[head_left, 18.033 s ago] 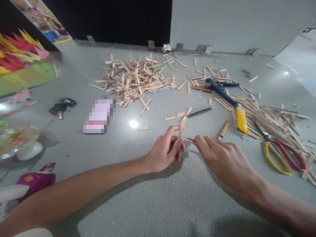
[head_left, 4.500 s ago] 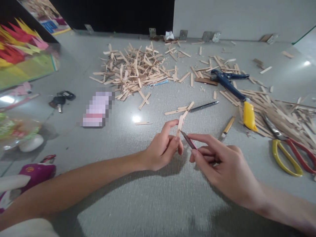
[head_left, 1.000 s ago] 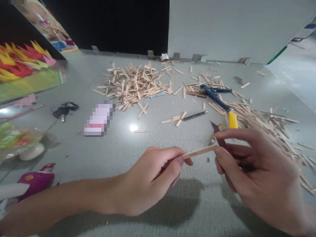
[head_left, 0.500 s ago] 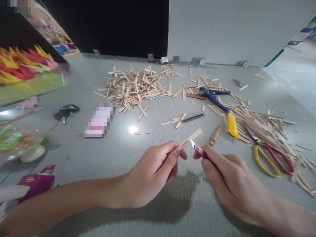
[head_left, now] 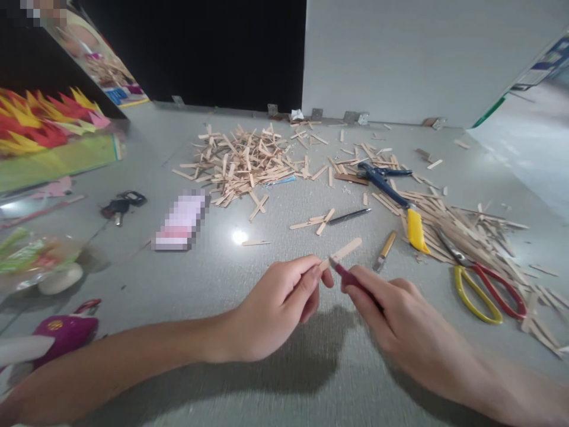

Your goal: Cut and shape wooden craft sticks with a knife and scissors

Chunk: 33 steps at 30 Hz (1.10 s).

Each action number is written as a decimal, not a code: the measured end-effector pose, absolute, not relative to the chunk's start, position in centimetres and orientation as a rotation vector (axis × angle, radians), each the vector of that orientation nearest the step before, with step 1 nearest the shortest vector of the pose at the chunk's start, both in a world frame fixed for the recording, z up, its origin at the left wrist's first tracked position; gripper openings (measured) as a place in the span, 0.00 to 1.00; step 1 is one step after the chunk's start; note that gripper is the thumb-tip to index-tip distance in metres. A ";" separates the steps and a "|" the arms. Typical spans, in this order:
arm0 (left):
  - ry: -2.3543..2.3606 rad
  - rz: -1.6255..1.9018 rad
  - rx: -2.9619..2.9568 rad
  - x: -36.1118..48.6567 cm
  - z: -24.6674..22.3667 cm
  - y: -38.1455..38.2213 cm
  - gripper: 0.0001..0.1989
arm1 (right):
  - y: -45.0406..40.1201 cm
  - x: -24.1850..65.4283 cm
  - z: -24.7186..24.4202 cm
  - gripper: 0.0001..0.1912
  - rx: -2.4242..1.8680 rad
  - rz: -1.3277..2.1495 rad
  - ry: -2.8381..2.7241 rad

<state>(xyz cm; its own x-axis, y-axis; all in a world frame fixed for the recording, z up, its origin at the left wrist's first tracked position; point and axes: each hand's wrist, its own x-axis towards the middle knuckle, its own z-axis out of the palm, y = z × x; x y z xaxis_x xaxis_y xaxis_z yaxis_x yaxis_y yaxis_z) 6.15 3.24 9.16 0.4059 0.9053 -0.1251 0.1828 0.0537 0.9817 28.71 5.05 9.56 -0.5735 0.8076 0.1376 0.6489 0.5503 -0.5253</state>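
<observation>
Pinched between thumb and fingers of my left hand [head_left: 284, 302] is a flat wooden craft stick [head_left: 349, 249], its rounded end pointing up and right. My right hand [head_left: 395, 311] is closed around a craft knife [head_left: 344, 274] with a dark pink handle. The blade tip meets the stick just past my left fingertips. Beyond the hands, a few short sticks [head_left: 313, 221] lie beside a black pen [head_left: 351, 215]. A tan-handled cutter [head_left: 384, 251] rests to the right of the stick.
A large heap of cut sticks [head_left: 244, 154] lies at the back. To the right are blue-and-yellow pliers-like cutters [head_left: 384, 184], scissors [head_left: 478, 293] and long wooden strips [head_left: 448, 222]. On the left are a phone [head_left: 182, 220], keys [head_left: 120, 207], a purple tool [head_left: 66, 332] and a paper-flame box [head_left: 62, 157].
My right hand has moved left with the craft knife, bringing the blade onto the stick nearer my left fingers. My left hand keeps its hold, almost still.
</observation>
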 end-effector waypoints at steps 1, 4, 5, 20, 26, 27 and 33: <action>1.045 0.743 1.426 6.1 9.1 3.3 0.18 | 5.3 28.8 9.5 0.16 -1.213 0.599 -2.411; 1.070 0.755 1.427 6.1 9.0 3.3 0.18 | 6.0 29.1 9.6 0.16 -1.251 0.650 -2.391; 1.077 0.758 1.429 6.1 9.0 3.3 0.18 | 6.0 29.1 9.6 0.17 -1.249 0.676 -2.397; 1.012 0.788 1.483 6.3 8.9 3.4 0.17 | 4.9 28.5 9.8 0.16 -1.201 0.746 -2.400; 0.938 0.803 1.522 6.0 9.4 2.7 0.16 | 8.9 29.7 9.9 0.20 -1.377 0.697 -2.171; 0.944 0.805 1.530 6.0 9.5 2.6 0.16 | 9.5 29.8 9.9 0.19 -1.386 0.702 -2.164; 1.043 0.792 1.388 6.2 9.3 2.9 0.13 | 8.9 29.4 9.7 0.13 -1.300 0.682 -2.158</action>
